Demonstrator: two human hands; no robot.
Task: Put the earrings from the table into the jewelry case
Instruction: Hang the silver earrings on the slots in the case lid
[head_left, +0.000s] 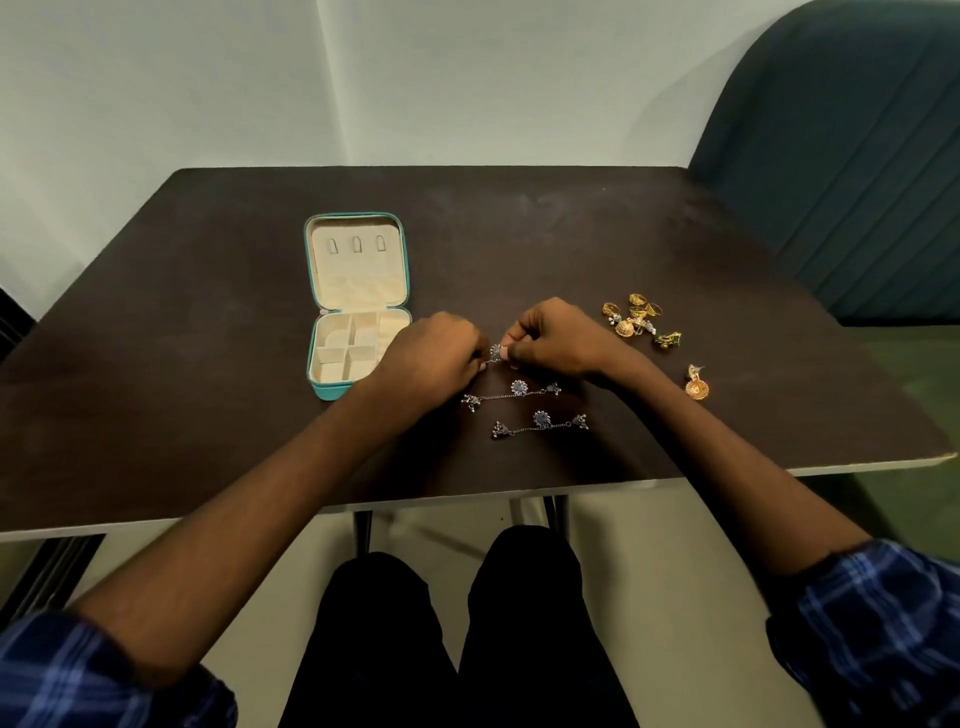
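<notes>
Just left of the frame's centre, the left hand (434, 353) covers the right-hand compartments of the open jewelry case (357, 306), so what lies in them cannot be told. Between the left hand and the right hand (556, 340) a small silver piece (496, 352) shows only in part; the fingertips hide most of it, and its shape is too small to read. The gold earrings (638, 319) at centre right lie heaped together, too small to count. The green chair (852, 156) is cut off by the right edge, and both checked sleeves (878, 623) by the bottom corners.
</notes>
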